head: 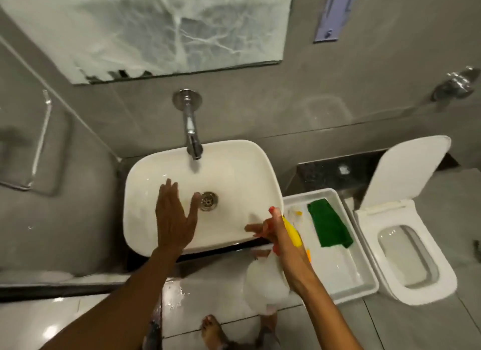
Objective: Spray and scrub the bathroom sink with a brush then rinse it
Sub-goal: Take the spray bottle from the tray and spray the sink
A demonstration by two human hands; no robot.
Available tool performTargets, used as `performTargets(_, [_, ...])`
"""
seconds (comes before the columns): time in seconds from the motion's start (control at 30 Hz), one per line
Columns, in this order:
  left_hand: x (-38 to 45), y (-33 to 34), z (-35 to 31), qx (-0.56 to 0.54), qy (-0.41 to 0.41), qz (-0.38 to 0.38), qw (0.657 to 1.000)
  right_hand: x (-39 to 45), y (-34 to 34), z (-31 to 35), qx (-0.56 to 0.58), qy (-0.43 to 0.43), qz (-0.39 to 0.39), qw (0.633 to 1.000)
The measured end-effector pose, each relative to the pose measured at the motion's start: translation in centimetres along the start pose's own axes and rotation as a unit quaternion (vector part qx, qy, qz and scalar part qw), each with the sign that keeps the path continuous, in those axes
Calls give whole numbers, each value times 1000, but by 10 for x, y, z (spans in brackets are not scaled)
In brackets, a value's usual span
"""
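Observation:
The white sink (pixel 234 147) sits on a dark counter, under a chrome wall tap (pixel 191 131). My left hand (pixel 174 219) lies flat in the basin, fingers spread, its thumb next to the metal drain (pixel 208 200). At the sink's front right rim, my right hand (pixel 278 235) grips the neck of a white spray bottle (pixel 265 287). The bottle's yellow and orange head (pixel 292 232) sticks out beside the hand, and its body hangs below the wrist. No brush is in view.
A white tray (pixel 364 284) right of the sink holds a green cloth (pixel 329 223). Further right stands a toilet (pixel 406 250) with its lid up. A mirror (pixel 156 29) hangs above the tap. My bare foot (pixel 213 329) is on wet floor tiles.

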State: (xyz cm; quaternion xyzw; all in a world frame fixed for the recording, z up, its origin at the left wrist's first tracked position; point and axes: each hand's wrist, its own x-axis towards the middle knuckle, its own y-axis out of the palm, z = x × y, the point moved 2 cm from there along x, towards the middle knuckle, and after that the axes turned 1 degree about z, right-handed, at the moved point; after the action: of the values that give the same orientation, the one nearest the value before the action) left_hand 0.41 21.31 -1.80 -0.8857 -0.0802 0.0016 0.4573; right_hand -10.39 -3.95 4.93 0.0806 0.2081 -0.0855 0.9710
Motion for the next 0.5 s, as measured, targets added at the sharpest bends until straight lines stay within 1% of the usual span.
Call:
performTargets(0.07, [5, -16, 24, -17, -79, -38, 996, -10, 23, -11, -19, 23, 1, 1000])
performTargets(0.1, [8, -23, 35, -16, -96, -53, 994, -15, 35, -16, -20, 36, 6, 999])
performTargets(0.2, [8, -32, 62, 19, -87, -60, 994, -25, 59, -32, -38, 52, 18, 998])
performTargets(0.3, [4, -31, 79, 50, -99, -54, 992, -27, 75, -45, -60, 49, -1, 997])
performTargets(0.43, [3, -29, 84, 37, -108, -88, 990, -28, 88, -59, -156, 33, -15, 987])
performTargets(0.5, [4, -28, 87, 18, -110, -99, 989, -29, 93, -66, -162, 18, -34, 986])
